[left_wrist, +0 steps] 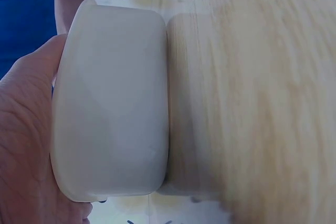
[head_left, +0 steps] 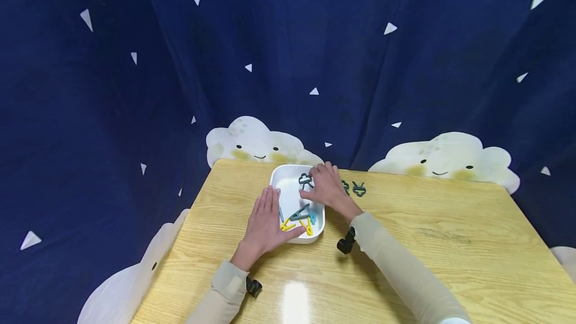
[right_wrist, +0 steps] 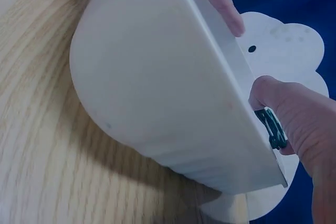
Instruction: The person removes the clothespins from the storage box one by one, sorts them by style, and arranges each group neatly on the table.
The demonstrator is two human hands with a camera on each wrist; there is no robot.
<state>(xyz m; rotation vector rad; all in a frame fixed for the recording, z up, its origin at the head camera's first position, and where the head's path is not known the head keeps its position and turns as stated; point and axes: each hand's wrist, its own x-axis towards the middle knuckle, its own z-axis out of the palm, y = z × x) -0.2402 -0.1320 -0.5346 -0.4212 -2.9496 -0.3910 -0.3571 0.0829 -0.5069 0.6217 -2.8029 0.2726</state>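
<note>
A white plastic box stands on the table. My left hand lies along its left side with straight fingers, thumb stretched over the near rim. Above the far right part of the box, my right hand pinches a dark green clip between thumb and fingers; in the right wrist view this clip shows just past the rim. Inside the box are another dark green clip, two yellow clips and light blue clips, one partly hidden by my left hand.
Two more dark green clips lie on the wooden table right of the box, one partly covered by my right hand. A dark blue curtain with clouds hangs behind the table. Each wrist carries a black camera mount.
</note>
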